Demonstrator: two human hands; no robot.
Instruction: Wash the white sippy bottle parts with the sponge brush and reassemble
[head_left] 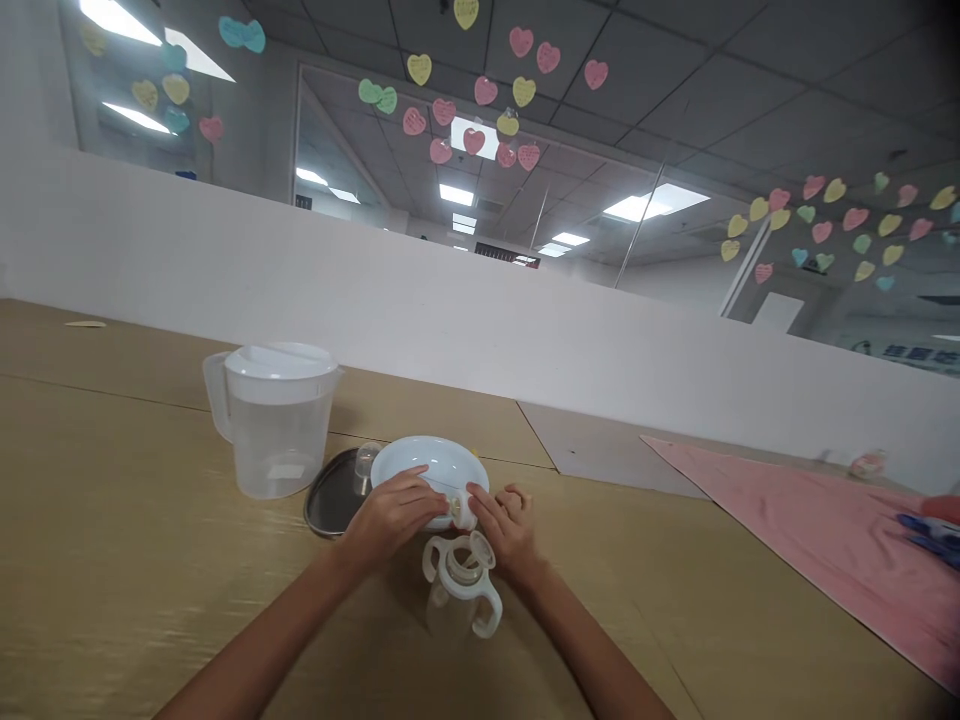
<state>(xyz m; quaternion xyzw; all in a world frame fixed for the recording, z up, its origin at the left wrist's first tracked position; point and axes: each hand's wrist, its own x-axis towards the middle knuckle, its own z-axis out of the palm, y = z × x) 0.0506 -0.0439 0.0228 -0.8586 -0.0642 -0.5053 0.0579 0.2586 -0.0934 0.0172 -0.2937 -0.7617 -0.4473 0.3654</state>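
Note:
Between my two hands, over the near rim of a pale blue-white bowl [429,458], is a small white cap-like part [463,511]. My left hand [394,513] pinches it from the left, and the fingers of my right hand [507,520] close on its right side. Just below stands a clear bottle [452,608] with two white handles and an open ring top. A small clear cup or dome [367,465] sits on a dark tray [324,497] left of the bowl.
A translucent lidded pitcher [276,430] stands on the brown table [150,520] at the left. Pink cloth [840,540] covers the right side, with a blue object [932,538] on it. A white partition [480,325] rises behind the table.

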